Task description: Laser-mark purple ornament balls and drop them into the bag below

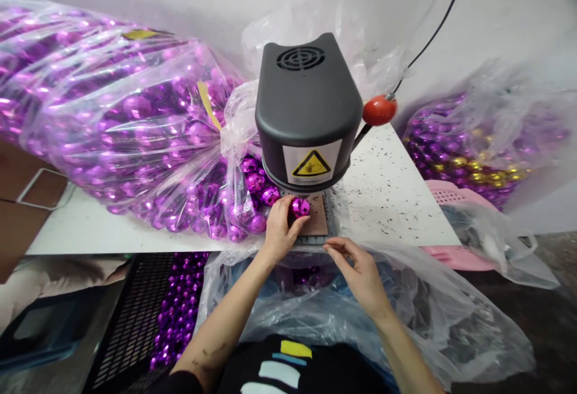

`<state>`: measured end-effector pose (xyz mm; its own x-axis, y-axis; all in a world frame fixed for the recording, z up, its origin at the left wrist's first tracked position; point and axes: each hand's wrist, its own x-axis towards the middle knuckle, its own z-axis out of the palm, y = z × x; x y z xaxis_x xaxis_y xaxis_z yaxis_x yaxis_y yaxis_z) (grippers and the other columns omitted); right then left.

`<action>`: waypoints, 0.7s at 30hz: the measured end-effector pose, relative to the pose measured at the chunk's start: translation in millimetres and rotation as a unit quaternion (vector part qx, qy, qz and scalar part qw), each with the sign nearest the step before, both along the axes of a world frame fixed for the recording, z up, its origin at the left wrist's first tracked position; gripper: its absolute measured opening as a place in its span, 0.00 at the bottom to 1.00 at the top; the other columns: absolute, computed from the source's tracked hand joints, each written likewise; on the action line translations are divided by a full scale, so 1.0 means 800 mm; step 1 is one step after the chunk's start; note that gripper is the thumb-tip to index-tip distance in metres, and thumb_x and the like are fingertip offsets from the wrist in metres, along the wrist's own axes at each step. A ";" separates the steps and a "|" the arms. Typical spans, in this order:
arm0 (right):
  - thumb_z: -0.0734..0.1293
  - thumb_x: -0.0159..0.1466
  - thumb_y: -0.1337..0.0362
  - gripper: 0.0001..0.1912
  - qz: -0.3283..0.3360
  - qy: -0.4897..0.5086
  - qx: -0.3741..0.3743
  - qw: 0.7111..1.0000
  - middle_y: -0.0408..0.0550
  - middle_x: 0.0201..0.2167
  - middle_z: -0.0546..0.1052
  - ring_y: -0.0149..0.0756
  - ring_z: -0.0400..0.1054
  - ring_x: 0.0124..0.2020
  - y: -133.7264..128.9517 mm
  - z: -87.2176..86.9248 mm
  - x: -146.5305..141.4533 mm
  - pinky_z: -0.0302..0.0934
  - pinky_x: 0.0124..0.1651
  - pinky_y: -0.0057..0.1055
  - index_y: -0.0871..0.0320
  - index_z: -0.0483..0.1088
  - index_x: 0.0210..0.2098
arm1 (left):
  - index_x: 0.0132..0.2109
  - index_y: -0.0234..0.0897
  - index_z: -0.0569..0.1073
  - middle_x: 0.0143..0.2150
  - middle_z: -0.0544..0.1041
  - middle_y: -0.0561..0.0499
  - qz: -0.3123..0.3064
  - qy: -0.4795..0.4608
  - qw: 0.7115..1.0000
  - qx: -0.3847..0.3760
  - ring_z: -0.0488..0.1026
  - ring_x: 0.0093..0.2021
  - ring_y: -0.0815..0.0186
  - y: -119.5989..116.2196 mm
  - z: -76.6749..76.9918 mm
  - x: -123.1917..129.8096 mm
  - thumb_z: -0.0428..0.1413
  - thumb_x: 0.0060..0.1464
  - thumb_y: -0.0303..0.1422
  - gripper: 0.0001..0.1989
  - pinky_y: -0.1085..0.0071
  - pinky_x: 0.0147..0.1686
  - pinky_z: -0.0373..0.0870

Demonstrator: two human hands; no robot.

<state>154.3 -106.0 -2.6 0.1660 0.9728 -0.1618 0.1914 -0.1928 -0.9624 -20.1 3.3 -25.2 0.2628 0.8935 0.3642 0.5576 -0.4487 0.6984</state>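
My left hand pinches a shiny purple faceted bead between thumb and fingers, just below the front of a dark grey machine head. Under that bead lies a brown pad on a metal base plate. More purple beads spill from the mouth of a large clear bag to the left of my hand. My right hand hovers at the table's front edge, thumb and index finger close together near the plate's corner. Whether anything small sits between those fingertips cannot be made out.
A red ball knob on a lever sticks out right of the machine. Dark flecks cover the white table. A pink basket and a bag of purple and gold beads stand at right. Clear plastic drapes across my lap; a black crate is lower left.
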 end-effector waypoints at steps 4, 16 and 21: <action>0.66 0.61 0.47 0.20 -0.004 -0.002 0.003 1.000 0.50 0.39 0.78 0.34 0.74 0.40 0.001 0.002 0.010 0.68 0.44 0.29 0.58 0.74 0.41 | 0.55 0.36 0.69 0.53 0.71 0.40 -0.003 0.021 0.999 0.026 0.69 0.55 0.54 0.005 -0.007 0.005 0.61 0.57 0.42 0.23 0.57 0.56 0.66; 0.68 0.62 0.51 0.21 -0.169 -0.001 0.227 0.959 0.49 0.42 0.76 0.29 0.72 0.41 0.097 0.119 0.052 0.68 0.43 0.28 0.57 0.69 0.50 | 0.57 0.38 0.67 0.55 0.74 0.42 -0.065 -0.008 0.997 -0.045 0.67 0.58 0.52 0.015 0.003 0.002 0.62 0.57 0.42 0.25 0.52 0.63 0.56; 0.62 0.64 0.42 0.29 -0.147 -0.015 0.318 0.937 0.51 0.40 0.74 0.23 0.66 0.31 0.155 0.173 0.046 0.61 0.30 0.23 0.60 0.68 0.51 | 0.61 0.40 0.66 0.56 0.74 0.43 -0.072 -0.011 0.996 -0.056 0.65 0.61 0.51 0.016 0.000 0.003 0.63 0.56 0.42 0.29 0.51 0.67 0.51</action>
